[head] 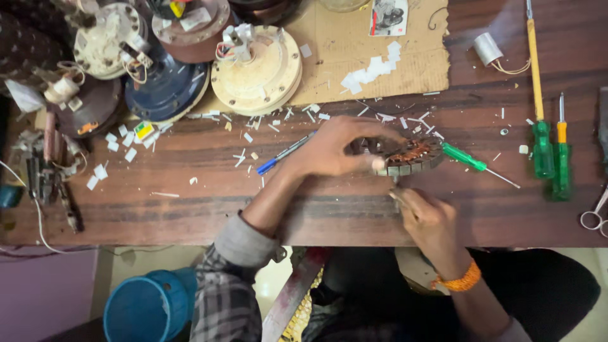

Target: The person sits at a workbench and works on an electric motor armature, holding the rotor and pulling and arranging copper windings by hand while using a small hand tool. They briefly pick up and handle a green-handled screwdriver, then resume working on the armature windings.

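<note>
Here the left hand (332, 151) clamps a round copper-wound stator (410, 156) flat on the table (190, 196) — the stator at three o'clock from its palm. The right hand (425, 218), at six o'clock below it, is nearly closed — its grip unclear.

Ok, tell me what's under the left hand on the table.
The left hand covers the near side of a round motor winding with copper coils, resting on the wooden table. A blue pen runs under the wrist. The winding's covered part cannot be seen.
</note>
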